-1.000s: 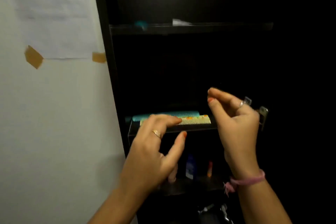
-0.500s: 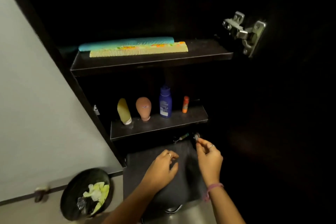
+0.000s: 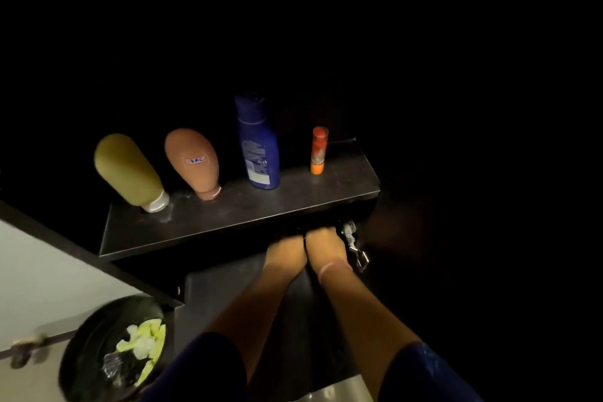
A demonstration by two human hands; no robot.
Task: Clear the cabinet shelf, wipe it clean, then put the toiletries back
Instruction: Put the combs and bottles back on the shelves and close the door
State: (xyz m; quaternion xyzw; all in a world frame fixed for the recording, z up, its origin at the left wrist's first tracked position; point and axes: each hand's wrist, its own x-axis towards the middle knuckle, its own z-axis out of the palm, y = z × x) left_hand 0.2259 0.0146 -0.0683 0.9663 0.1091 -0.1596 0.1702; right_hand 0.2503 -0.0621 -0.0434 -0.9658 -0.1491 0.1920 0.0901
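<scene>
Both hands, left (image 3: 287, 248) & right (image 3: 323, 246), now reach under the shelf (image 3: 228, 215), up at the combs 1 s ago; fingers hidden, grip unclear. Four bottles (image 3: 257, 143) still on it — clearing not begun.

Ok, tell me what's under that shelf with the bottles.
Under the shelf, both hands reach in: left hand, right hand, beside a metal hinge. Their fingers and anything held are hidden by the shelf edge and darkness.
</scene>
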